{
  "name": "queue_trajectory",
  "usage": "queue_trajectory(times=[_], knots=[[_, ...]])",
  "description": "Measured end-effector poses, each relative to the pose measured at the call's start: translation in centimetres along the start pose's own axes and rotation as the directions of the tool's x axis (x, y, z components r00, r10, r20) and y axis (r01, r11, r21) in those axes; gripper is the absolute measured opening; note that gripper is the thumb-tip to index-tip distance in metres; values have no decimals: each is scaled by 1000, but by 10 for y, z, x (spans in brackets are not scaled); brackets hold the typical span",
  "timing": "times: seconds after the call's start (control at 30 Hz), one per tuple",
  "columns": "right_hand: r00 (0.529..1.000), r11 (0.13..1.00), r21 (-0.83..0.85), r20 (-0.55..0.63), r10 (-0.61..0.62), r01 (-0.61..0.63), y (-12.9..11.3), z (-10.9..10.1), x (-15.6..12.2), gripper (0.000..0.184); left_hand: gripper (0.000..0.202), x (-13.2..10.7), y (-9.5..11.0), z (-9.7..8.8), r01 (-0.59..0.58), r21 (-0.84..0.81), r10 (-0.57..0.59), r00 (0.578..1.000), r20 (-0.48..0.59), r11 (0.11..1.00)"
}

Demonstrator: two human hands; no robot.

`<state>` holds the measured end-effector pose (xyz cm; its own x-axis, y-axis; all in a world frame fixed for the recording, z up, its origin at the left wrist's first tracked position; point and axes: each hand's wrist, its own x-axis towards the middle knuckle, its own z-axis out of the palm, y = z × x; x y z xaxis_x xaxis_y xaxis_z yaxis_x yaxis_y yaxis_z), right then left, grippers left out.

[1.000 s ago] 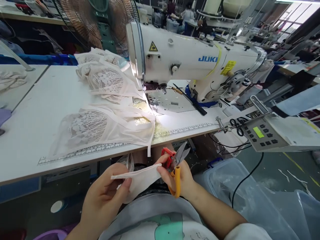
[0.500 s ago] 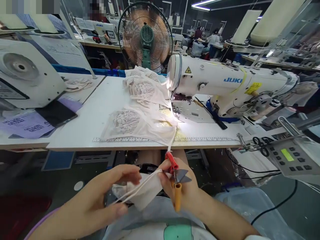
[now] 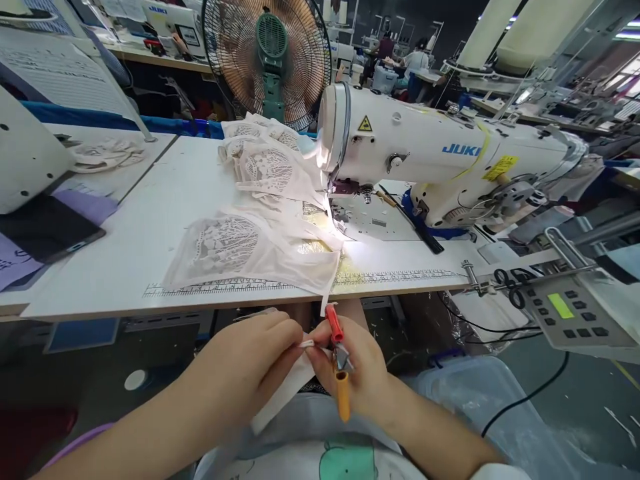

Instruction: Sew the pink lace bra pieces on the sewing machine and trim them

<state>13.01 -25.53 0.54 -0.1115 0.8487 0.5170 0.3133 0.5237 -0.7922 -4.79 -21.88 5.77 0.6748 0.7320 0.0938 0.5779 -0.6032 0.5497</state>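
Over my lap, my left hand (image 3: pixel 255 357) is closed, pinching the edge of a white fabric piece (image 3: pixel 284 395) between thumb and fingers. My right hand (image 3: pixel 365 363) meets it from the other side, its thumb and fingertip closed on the same edge. Small scissors (image 3: pixel 343 393) with one red and one orange handle are also held in my right hand, the blades partly hidden. Above my hands, white lace bra pieces (image 3: pixel 227 243) lie on the sewing table (image 3: pixel 125 260), and a narrow white strap (image 3: pixel 327 287) hangs over the front edge near the red handle.
A JUKI sewing machine (image 3: pixel 415 143) stands right of the lace pieces, its lamp lit. A control panel (image 3: pixel 575 313) juts out at the right. A black phone (image 3: pixel 55 227) lies left, a fan (image 3: pixel 273 60) stands behind, and a clear plastic bin (image 3: pixel 465 400) sits below right.
My left hand has moved right and closed on the fabric edge beside my right hand; before, its fingers were apart. The view has turned slightly right. The scissors stay in my right hand.
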Motion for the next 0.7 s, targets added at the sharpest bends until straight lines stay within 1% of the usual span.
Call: queue_trajectory(times=[0.07, 0.13, 0.17, 0.23, 0.3, 0.37, 0.43, 0.47, 0.53, 0.57, 0.6, 0.67, 0.7], knots=[[1000, 997, 68, 6, 26, -26, 5, -2, -2, 17, 25, 4, -1, 0, 111, -198, -109, 994, 21, 974], [998, 989, 129, 10, 67, -68, 11, -4, -4, 16, 23, 7, -4, 1, 238, -367, -232, 971, 61, 900], [995, 984, 145, 12, 102, -103, 14, -4, -6, 15, 24, 8, -5, 2, 286, -426, -273, 958, 91, 859], [983, 974, 137, 24, 181, -183, 19, -5, -8, 13, 25, 10, -10, 5, 345, -497, -315, 938, 147, 796], [974, 968, 109, 33, 223, -225, 22, -6, -7, 12, 25, 12, -14, 8, 378, -525, -345, 924, 164, 763], [980, 972, 124, 6, 200, -200, 22, -8, -6, 13, 24, 14, -16, 10, 389, -532, -368, 918, 151, 752], [983, 978, 149, -85, 162, -148, 20, -11, -6, 15, 24, 15, -15, 10, 382, -512, -381, 918, 113, 769], [977, 978, 150, -138, 163, -142, 19, -13, -6, 15, 24, 16, -15, 9, 377, -493, -390, 917, 83, 784], [951, 967, 150, -201, 233, -206, 17, -14, -10, 13, 25, 16, -15, 7, 362, -451, -397, 918, 19, 816], [937, 951, 171, -199, 288, -256, 17, -13, -11, 13, 26, 16, -16, 5, 352, -430, -390, 921, 1, 831], [923, 927, 211, -169, 346, -309, 16, -10, -12, 14, 28, 16, -18, 4, 338, -412, -374, 928, -6, 846], [899, 863, 327, -79, 430, -384, 14, -2, -12, 20, 30, 14, -20, 0, 302, -386, -323, 946, 10, 872], [892, 832, 383, -45, 450, -401, 13, 4, -10, 23, 31, 13, -21, -1, 284, -382, -300, 954, 19, 880]])
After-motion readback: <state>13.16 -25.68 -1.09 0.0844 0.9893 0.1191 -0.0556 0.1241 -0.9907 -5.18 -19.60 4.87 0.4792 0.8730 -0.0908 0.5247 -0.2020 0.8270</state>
